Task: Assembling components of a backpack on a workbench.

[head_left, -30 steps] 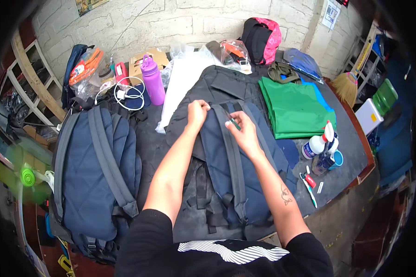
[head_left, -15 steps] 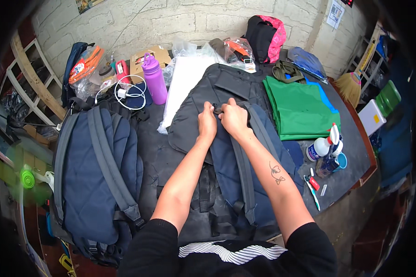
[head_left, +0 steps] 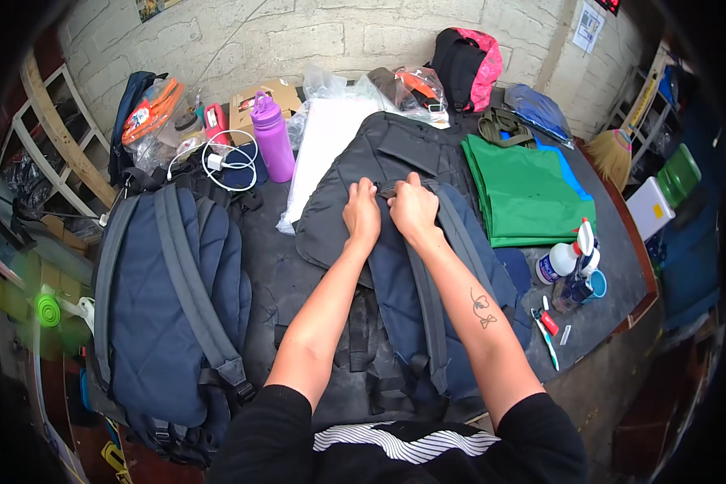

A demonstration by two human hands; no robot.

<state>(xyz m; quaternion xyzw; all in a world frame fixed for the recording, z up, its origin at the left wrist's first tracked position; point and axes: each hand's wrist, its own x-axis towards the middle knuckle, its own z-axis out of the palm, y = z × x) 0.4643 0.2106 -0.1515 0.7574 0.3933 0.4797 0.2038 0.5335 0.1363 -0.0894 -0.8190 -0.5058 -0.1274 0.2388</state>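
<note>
A backpack with navy cloth and grey shoulder straps lies in front of me, its black panel spread toward the far side. Both of my hands are at its upper middle, where the black part meets the navy. My left hand is closed, thumb and fingers pinching the dark fabric. Just to its right, my right hand is curled closed on the same dark edge near the strap tops. A short dark strip shows between the two hands. The fingertips hide exactly what they pinch.
Another navy backpack lies at left. Beyond are a purple bottle, a white cable and white sheeting. Folded green material, a spray bottle, a blue cup and a toothbrush are at right.
My right hand has shifted slightly to the right, so the gap between my hands is a little wider. The backpack stays in place.
</note>
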